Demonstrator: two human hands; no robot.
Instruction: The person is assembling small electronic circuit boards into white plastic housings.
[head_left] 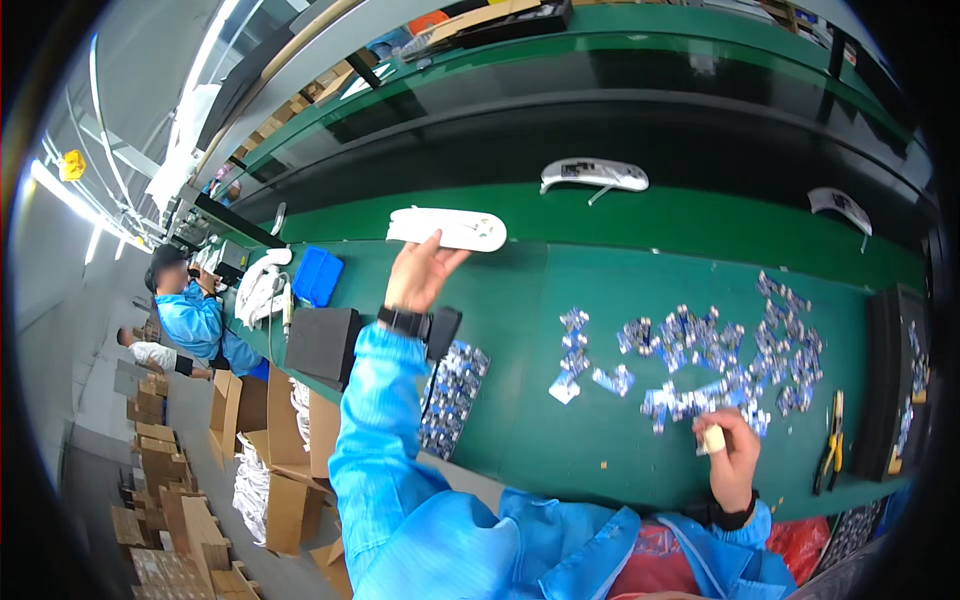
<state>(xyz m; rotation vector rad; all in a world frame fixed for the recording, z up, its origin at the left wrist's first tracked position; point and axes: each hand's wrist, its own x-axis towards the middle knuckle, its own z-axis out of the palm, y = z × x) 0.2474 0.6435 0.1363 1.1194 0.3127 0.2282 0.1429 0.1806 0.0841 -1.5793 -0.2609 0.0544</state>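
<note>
My left hand (420, 275) is stretched out toward the far side of the bench, its fingers on the near edge of a white, long, rounded plastic housing (455, 229). Small coloured spots show at the housing's right end. Over the near side of a scattered heap of small blue-and-silver circuit boards (700, 395), my right hand (735, 455) has its fingers curled together. A pale yellow cover (712, 438) sits on one of its fingertips. Whatever that hand may be pinching is too small to make out.
Further white housings (595, 174) lie along the green strip at the back. A tray of boards (455, 400) and a black foam block (322, 343) are at left, beside a blue bin (318, 276). Yellow-handled pliers (832, 445) lie at right. A co-worker (190, 310) sits far left.
</note>
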